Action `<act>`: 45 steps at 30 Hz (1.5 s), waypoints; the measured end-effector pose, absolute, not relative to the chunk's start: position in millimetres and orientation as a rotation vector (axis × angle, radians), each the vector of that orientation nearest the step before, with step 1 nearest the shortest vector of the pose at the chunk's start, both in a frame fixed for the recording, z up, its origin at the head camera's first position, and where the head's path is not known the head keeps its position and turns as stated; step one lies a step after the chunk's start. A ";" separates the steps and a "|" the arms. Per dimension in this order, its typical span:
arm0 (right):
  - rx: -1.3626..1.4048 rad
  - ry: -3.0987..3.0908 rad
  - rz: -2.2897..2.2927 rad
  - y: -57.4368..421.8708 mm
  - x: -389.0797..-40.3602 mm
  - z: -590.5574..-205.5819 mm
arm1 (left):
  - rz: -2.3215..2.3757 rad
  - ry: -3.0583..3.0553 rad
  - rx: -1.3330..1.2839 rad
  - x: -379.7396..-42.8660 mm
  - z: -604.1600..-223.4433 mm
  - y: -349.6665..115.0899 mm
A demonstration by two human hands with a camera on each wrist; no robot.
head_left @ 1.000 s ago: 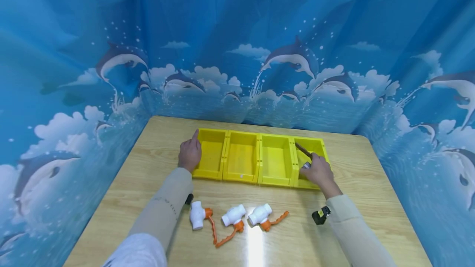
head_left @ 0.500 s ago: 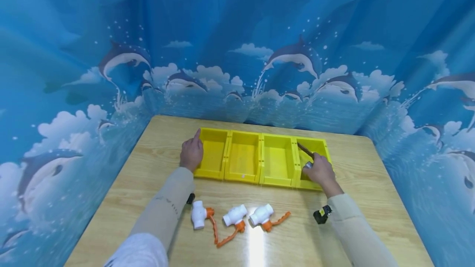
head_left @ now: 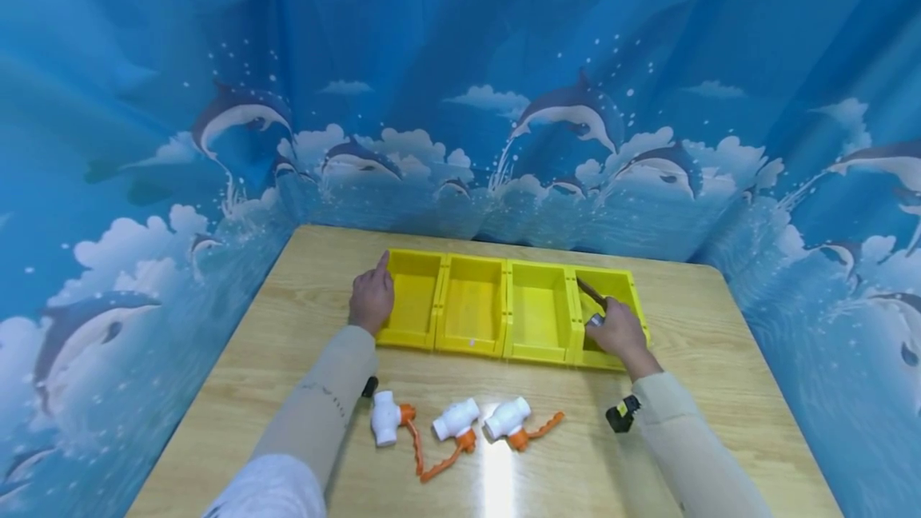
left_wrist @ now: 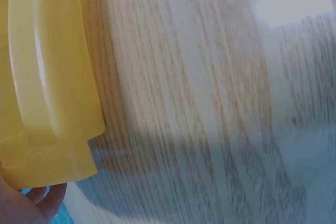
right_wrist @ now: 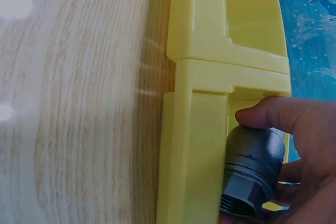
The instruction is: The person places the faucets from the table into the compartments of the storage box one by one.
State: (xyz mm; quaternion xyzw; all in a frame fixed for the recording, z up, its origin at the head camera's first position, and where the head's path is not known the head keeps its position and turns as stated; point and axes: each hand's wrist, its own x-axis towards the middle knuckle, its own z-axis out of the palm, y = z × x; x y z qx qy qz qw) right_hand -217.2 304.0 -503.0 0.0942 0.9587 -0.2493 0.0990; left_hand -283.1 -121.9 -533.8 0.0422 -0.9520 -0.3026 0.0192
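My right hand (head_left: 620, 332) holds a dark grey ball valve (right_wrist: 251, 169) over the rightmost compartment of a row of yellow bins (head_left: 504, 310). Its long dark handle (head_left: 590, 292) points up and left in the head view. The right wrist view shows the thumb on the rounded body and the threaded end facing down. At the row's far left end, my left hand (head_left: 370, 300) grips the side wall of the end bin (left_wrist: 58, 77), one finger stretched along the rim. The left wrist view cuts off most of this hand.
Three white ball valves with orange handles lie on the wooden table (head_left: 691, 430) before the bins: a left one (head_left: 384, 418), a middle one (head_left: 456, 419) and a right one (head_left: 508, 417). A blue dolphin curtain (head_left: 432, 62) surrounds the table's back and sides.
The whole head view has shifted very slightly. Both hands keep their places at the bins, and the grey valve stays in the right hand.
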 end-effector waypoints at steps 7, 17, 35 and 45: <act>0.275 2.843 -0.694 306.3 -218.1 -507.6 | -0.913 -2.963 0.129 -282.6 -534.5 -119.1; 0.266 2.846 -0.689 304.9 -220.3 -508.8 | -0.885 -2.939 0.136 -283.5 -535.4 -120.2; 0.283 2.821 -0.648 307.7 -220.9 -521.4 | -0.887 -2.930 0.127 -284.0 -534.3 -119.8; 0.245 2.829 -0.458 301.8 -217.8 -531.6 | -0.871 -2.901 0.100 -286.0 -540.6 -122.4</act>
